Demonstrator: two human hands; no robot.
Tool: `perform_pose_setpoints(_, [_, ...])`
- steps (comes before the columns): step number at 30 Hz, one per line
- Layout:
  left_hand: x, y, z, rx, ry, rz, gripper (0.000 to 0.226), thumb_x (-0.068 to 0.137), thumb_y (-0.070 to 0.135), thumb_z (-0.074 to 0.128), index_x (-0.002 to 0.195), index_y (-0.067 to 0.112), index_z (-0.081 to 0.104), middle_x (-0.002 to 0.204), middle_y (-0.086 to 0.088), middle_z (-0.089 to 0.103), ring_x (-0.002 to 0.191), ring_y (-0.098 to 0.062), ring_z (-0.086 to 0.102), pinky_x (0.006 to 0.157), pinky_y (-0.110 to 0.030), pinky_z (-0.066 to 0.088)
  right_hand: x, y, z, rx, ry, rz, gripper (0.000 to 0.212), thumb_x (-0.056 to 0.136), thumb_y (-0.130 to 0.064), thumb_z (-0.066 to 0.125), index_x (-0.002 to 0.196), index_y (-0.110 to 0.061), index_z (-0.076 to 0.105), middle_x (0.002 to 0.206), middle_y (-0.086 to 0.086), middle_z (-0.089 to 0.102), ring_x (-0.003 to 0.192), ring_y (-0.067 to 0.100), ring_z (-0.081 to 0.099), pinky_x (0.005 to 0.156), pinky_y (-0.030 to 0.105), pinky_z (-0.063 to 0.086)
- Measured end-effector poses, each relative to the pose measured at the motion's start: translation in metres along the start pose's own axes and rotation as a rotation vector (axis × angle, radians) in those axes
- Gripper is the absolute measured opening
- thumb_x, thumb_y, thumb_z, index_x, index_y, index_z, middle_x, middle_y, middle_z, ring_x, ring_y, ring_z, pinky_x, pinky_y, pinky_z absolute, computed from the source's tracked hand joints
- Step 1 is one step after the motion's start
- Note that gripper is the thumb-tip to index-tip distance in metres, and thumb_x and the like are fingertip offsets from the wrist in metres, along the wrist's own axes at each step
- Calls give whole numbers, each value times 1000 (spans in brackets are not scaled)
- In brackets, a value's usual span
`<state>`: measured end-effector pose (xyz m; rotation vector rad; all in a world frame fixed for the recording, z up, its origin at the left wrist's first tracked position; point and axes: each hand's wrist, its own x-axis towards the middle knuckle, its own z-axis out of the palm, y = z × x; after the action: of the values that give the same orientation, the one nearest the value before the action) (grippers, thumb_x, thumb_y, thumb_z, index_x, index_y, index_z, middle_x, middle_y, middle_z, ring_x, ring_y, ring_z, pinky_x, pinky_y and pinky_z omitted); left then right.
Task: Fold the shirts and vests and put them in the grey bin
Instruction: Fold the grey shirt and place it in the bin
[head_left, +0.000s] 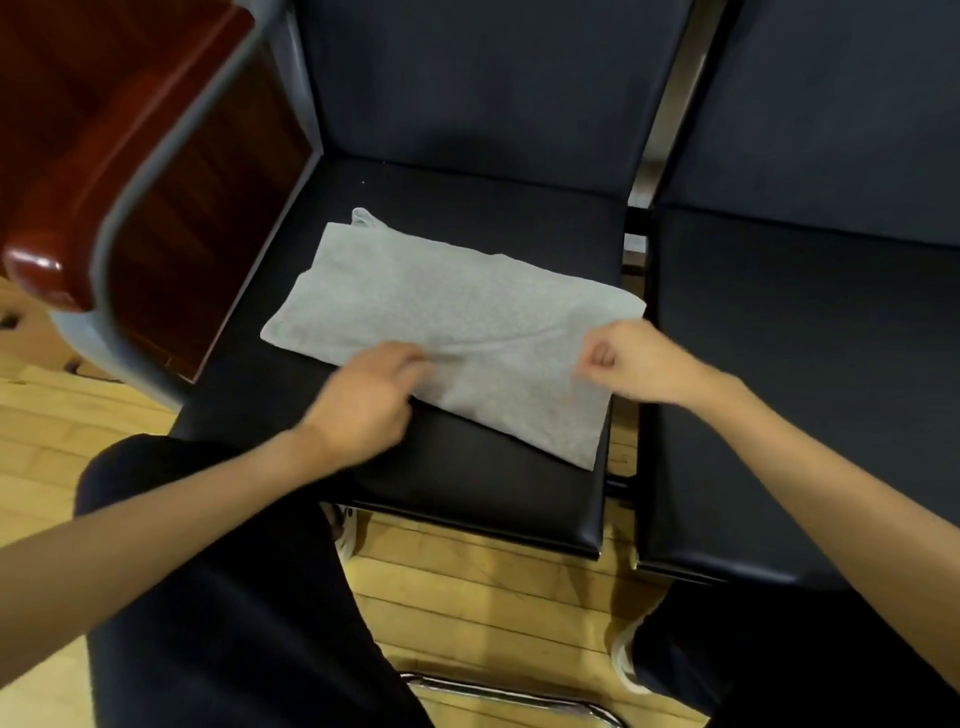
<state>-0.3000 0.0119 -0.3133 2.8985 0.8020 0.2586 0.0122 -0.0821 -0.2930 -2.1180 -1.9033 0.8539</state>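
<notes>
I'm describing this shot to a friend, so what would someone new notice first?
The pale grey vest, folded flat across the black seat in the middle. Next, two bare hands on its near edge: the left hand over the cloth, the right hand pinching the right side. A red-brown wooden armrest fills the upper left.

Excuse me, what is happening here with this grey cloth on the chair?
A person is folding a grey garment that lies partly folded on the black seat of a chair. The left hand rests on the near edge of the cloth, and the right hand pinches its right edge. A strap loop at the far corner suggests a vest. The grey bin is not in view, so nothing is put away yet.
</notes>
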Motion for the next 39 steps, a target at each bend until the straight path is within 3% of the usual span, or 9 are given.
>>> perform_pose_setpoints(2, [6, 44, 10, -91, -25, 203, 41, 72, 5, 67, 113, 7, 65, 119, -13, 63, 110, -30, 58, 92, -39, 50, 22, 16, -5, -46, 232, 82, 23, 90, -21, 63, 107, -5, 62, 104, 12, 61, 101, 28, 58, 85, 39, 48])
perform_pose_setpoints(5, [25, 91, 33, -115, -61, 365, 32, 86, 26, 63, 114, 10, 62, 115, -9, 63, 105, -26, 59, 86, -37, 52, 47, 30, -9, -68, 278, 258, 53, 90, -29, 65, 134, -7, 44, 130, 20, 43, 123, 38, 39, 99, 42, 38])
perform_pose_setpoints(10, [58, 124, 50, -80, -174, 372, 12, 84, 14, 67, 91, 5, 66, 90, -12, 63, 77, -28, 61, 53, -34, 47, 66, 46, -12, 23, 189, 379, 53, 84, -38, 72, 121, -6, 53, 126, 20, 46, 121, 36, 39, 98, 39, 36])
perform_pose_setpoints(14, [68, 126, 44, -205, -322, 209, 15, 89, 9, 56, 100, 3, 65, 100, -13, 62, 89, -27, 58, 71, -37, 46, 59, 49, -7, 102, 175, 392, 42, 85, -39, 70, 95, 1, 66, 106, 17, 62, 113, 33, 50, 95, 39, 39])
perform_pose_setpoints(20, [45, 103, 18, -644, -577, -9, 13, 75, 6, 69, 87, 1, 70, 80, -10, 69, 72, -22, 64, 70, -37, 52, 3, 21, -8, 337, 171, 392, 21, 82, -13, 70, 70, -7, 54, 72, 2, 47, 74, 20, 51, 54, 26, 37])
perform_pose_setpoints(26, [-7, 83, -18, -912, -764, -144, 16, 80, 0, 68, 93, 9, 74, 86, -9, 72, 78, -13, 65, 76, -33, 55, -59, -13, -8, 678, 44, 484, 31, 83, -12, 72, 110, -19, 60, 93, 5, 59, 76, 15, 58, 65, 27, 52])
perform_pose_setpoints(30, [-29, 62, -34, -1065, -539, -419, 14, 80, -1, 72, 90, 8, 75, 86, -1, 72, 80, -9, 66, 78, -20, 53, -57, -29, -8, 1099, 101, 502, 23, 87, -9, 68, 109, -12, 71, 98, 8, 64, 68, 10, 60, 62, 19, 52])
perform_pose_setpoints(34, [-31, 39, -45, -1398, -162, -846, 10, 83, -5, 67, 92, -1, 70, 98, -18, 68, 84, -20, 69, 79, -27, 59, -21, -47, -2, 1444, 273, 594, 13, 89, -3, 65, 101, -3, 69, 107, 13, 66, 64, 12, 71, 71, 22, 58])
perform_pose_setpoints(39, [-21, 12, -30, -1244, 53, -1093, 27, 82, -4, 69, 108, -10, 64, 105, -23, 67, 84, -27, 69, 72, -30, 61, 29, -65, 12, 1589, 320, 661, 34, 84, 8, 66, 117, 2, 56, 113, 20, 56, 71, 26, 73, 63, 28, 60])
